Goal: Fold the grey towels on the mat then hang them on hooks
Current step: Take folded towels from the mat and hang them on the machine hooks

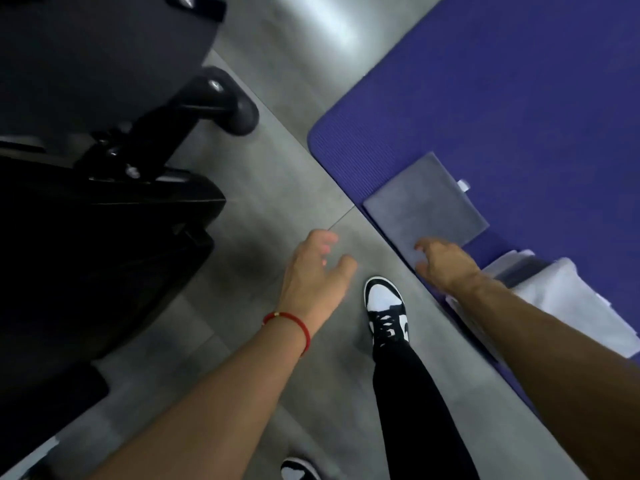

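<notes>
A folded grey towel [420, 204] lies flat near the corner of the purple mat [502, 98], with a small white tag at its far edge. My right hand [445, 263] hovers over the towel's near corner, fingers spread, holding nothing; whether it touches the cloth I cannot tell. Over the bare grey floor to the left of the mat, my left hand [317, 275] is open and empty, a red bracelet on its wrist. Lighter towels [568, 299] lie piled on the mat under my right forearm. No hooks are in view.
Black gym equipment [104, 168] with a roller pad fills the left side. My foot in a black-and-white sneaker [386, 311] stands on the grey tiled floor [277, 161] beside the mat's edge; a second shoe shows at the bottom.
</notes>
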`<state>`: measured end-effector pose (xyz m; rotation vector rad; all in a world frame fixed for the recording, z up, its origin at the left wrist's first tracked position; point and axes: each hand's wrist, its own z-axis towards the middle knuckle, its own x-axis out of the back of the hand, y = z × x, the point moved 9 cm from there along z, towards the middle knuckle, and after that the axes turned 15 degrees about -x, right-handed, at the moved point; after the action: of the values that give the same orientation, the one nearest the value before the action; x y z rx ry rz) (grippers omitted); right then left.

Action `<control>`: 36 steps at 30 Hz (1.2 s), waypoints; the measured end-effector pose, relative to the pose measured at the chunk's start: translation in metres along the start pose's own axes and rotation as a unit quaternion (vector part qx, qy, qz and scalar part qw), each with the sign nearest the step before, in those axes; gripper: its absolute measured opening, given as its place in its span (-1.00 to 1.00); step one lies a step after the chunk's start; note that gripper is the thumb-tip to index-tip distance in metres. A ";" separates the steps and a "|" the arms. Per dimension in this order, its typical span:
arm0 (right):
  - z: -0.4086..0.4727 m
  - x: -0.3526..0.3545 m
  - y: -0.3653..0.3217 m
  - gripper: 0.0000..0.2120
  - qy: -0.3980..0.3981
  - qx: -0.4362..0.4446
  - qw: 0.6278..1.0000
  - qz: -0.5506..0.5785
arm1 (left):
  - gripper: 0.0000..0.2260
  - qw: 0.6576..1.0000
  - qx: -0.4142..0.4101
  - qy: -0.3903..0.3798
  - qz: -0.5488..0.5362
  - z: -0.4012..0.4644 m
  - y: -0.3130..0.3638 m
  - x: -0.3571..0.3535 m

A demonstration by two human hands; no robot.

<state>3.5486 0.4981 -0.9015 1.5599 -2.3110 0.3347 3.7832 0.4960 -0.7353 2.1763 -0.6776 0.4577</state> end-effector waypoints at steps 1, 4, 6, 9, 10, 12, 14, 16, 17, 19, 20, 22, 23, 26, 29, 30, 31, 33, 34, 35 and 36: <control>0.022 -0.005 -0.006 -0.58 0.003 0.010 1.000 -0.023 | -0.70 1.000 -0.002 -0.002 0.001 0.014 -0.008 -0.008; 0.081 -0.014 -0.035 -0.54 0.026 0.056 0.994 -0.091 | -0.69 1.000 0.013 -0.016 0.008 0.051 -0.040 -0.028; 0.112 -0.010 -0.061 -0.45 0.058 0.100 0.983 -0.143 | -0.69 0.999 0.028 -0.020 0.016 0.070 -0.062 -0.036; 0.147 -0.003 -0.100 -0.36 0.104 0.144 0.965 -0.195 | -0.68 0.999 0.040 -0.023 0.020 0.092 -0.087 -0.041; 0.161 -0.003 -0.108 -0.36 0.110 0.142 0.963 -0.200 | -0.68 0.998 0.048 -0.023 0.018 0.099 -0.097 -0.042; 0.178 -0.007 -0.118 -0.41 0.138 0.140 0.953 -0.232 | -0.69 0.997 0.068 -0.019 0.005 0.109 -0.113 -0.043; 0.181 -0.008 -0.119 -0.49 0.184 0.137 0.931 -0.283 | -0.70 0.996 0.085 -0.018 0.001 0.111 -0.125 -0.040; 0.171 -0.002 -0.117 -0.60 0.220 0.128 0.908 -0.332 | -0.71 0.995 0.095 -0.016 0.008 0.108 -0.131 -0.032; 0.163 0.001 -0.115 -0.66 0.229 0.124 0.901 -0.348 | -0.72 0.995 0.102 -0.015 0.009 0.104 -0.132 -0.027; 0.141 0.011 -0.108 -0.70 0.236 0.118 0.897 -0.355 | -0.74 0.994 0.104 -0.022 0.006 0.094 -0.127 -0.019; 0.127 0.017 -0.105 -0.71 0.240 0.123 0.897 -0.350 | -0.74 0.995 0.100 -0.028 0.006 0.087 -0.123 -0.015; 0.093 0.031 -0.096 -0.72 0.242 0.139 0.902 -0.328 | -0.72 0.995 0.092 -0.037 0.006 0.072 -0.111 -0.005; 0.075 0.038 -0.090 -0.73 0.240 0.145 0.904 -0.323 | -0.72 0.996 0.087 -0.038 0.003 0.064 -0.103 0.001; 0.019 0.053 -0.068 -0.81 0.228 0.149 0.906 -0.324 | -0.73 0.997 0.066 -0.020 -0.017 0.040 -0.074 0.027; -0.044 0.065 -0.052 -0.79 0.198 0.164 0.932 -0.256 | -0.77 0.998 0.045 -0.005 -0.041 0.009 -0.047 0.059; -0.068 0.069 -0.049 -0.77 0.185 0.167 0.944 -0.214 | -0.78 0.998 0.039 -0.006 -0.045 -0.003 -0.040 0.069; -0.095 0.075 -0.047 -0.73 0.178 0.167 0.956 -0.160 | -0.78 0.998 0.034 -0.003 -0.048 -0.017 -0.033 0.079; -0.159 0.085 -0.044 -0.62 0.167 0.158 0.973 -0.025 | -0.76 0.998 0.022 0.019 -0.060 -0.053 -0.022 0.102; -0.193 0.087 -0.043 -0.58 0.163 0.158 0.973 0.045 | -0.76 0.996 0.019 0.034 -0.078 -0.075 -0.019 0.113; -0.231 0.088 -0.044 -0.55 0.164 0.164 0.967 0.108 | -0.76 0.994 0.019 0.046 -0.101 -0.099 -0.017 0.122; -0.271 0.086 -0.045 -0.53 0.164 0.175 0.958 0.159 | -0.75 0.991 0.019 0.055 -0.123 -0.126 -0.016 0.131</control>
<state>3.5992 0.5092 -0.6179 1.1470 -2.3107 1.0484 3.8843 0.5612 -0.5987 2.2158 -0.3370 0.4601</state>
